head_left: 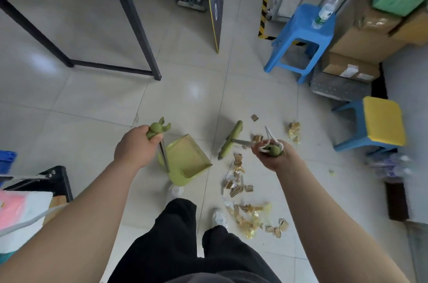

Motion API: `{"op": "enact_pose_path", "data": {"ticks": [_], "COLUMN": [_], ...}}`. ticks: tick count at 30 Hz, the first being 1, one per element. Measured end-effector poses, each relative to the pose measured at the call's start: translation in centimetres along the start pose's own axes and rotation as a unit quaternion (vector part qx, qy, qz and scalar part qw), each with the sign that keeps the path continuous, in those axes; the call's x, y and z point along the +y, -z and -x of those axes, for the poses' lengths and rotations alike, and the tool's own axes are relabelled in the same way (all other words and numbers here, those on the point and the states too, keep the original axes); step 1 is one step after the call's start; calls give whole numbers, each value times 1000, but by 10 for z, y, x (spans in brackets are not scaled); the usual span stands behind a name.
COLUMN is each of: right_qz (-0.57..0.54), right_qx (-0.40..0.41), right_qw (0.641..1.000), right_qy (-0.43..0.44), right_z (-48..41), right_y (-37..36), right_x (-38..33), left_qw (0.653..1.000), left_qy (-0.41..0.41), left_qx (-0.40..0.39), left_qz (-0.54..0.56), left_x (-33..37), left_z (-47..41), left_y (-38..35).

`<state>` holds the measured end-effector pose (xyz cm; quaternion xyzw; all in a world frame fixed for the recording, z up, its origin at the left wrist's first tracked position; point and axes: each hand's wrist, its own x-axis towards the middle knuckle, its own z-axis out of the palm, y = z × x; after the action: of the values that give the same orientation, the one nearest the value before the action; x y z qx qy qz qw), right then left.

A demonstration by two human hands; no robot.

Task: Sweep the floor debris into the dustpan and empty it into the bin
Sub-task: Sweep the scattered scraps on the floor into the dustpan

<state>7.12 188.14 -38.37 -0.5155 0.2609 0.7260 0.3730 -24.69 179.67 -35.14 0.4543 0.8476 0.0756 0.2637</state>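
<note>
L hand [135, 146]: grips green handle top of green plastic dustpan [185, 160], upright on tile floor [97, 102].
R hand [274, 154]: grips green broom [230, 140] handle end.
Debris [240, 186]: torn cardboard/wrapper bits, right of dustpan.

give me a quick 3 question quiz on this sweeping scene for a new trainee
1. True or false: the debris on the floor lies to the left of the dustpan.
2. Which hand grips the broom handle?
3. The plastic bottle stands on: A) the floor B) the blue stool C) the dustpan

Key:
1. False, it lies to the dustpan's right.
2. The right hand.
3. B
</note>
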Motion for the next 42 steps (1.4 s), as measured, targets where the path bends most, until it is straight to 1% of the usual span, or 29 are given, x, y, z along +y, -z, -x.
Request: {"op": "enact_pose_path", "data": {"ticks": [3, 6, 7, 10, 12, 13, 14, 16, 18, 20, 21, 24, 28, 30, 34, 36, 39, 42], "right_qz": [-53, -73, -104, -116, -119, -142, -137, -157, -188, -213, -207, -225, -247, -237, -237, -216, -172, -134], "right_qx": [-16, -19, -29, -13, 11, -9, -2, 31, 72, 70, 77, 31, 2, -5, -50, -62, -66, -53], "right_qw": [998, 997, 994, 993, 990, 984, 980, 978, 975, 970, 970, 969, 963, 965, 965, 970, 979, 986], "right_qy": [3, 9, 12, 25, 74, 104, 143, 137, 95, 90, 104, 99, 104, 109, 102, 97, 89, 85], "right_z": [-17, -36, -46, -53, -49, -48, -47, -45, -35, -23, -17, -1, 9, 6, -10, -24, -48, -67], "right_y": [-16, -22, -22, -17, -8, 1, 12, 28, 34, 38, 38, 36, 20, 12, -18, -36, -63, -84], "right_x": [10, 21, 21, 25, 29, 33, 35, 40, 41, 45, 49, 57, 58, 53, 37, 25, 4, -17], "left_qw": [999, 998, 997, 994, 991, 990, 988, 985, 981, 977, 975, 971, 968, 967, 966, 968, 972, 974], "left_qy": [-27, -56, -66, -95, -114, -124, -133, -148, -164, -181, -189, -208, -221, -225, -224, -216, -201, -191], "left_qx": [-12, -23, -28, -40, -47, -50, -53, -62, -70, -77, -79, -86, -90, -94, -94, -88, -81, -74], "left_qz": [-16, -25, -27, -38, -47, -53, -60, -67, -72, -81, -84, -84, -81, -82, -89, -91, -92, -101], "left_x": [1, 0, 0, 3, 7, 9, 11, 15, 20, 24, 26, 32, 43, 50, 65, 71, 83, 99], "left_z": [-22, -43, -50, -66, -74, -78, -82, -89, -97, -104, -107, -114, -122, -126, -136, -141, -149, -156], "left_y": [12, 22, 25, 32, 36, 37, 38, 41, 42, 43, 43, 43, 43, 42, 38, 37, 36, 34]}}
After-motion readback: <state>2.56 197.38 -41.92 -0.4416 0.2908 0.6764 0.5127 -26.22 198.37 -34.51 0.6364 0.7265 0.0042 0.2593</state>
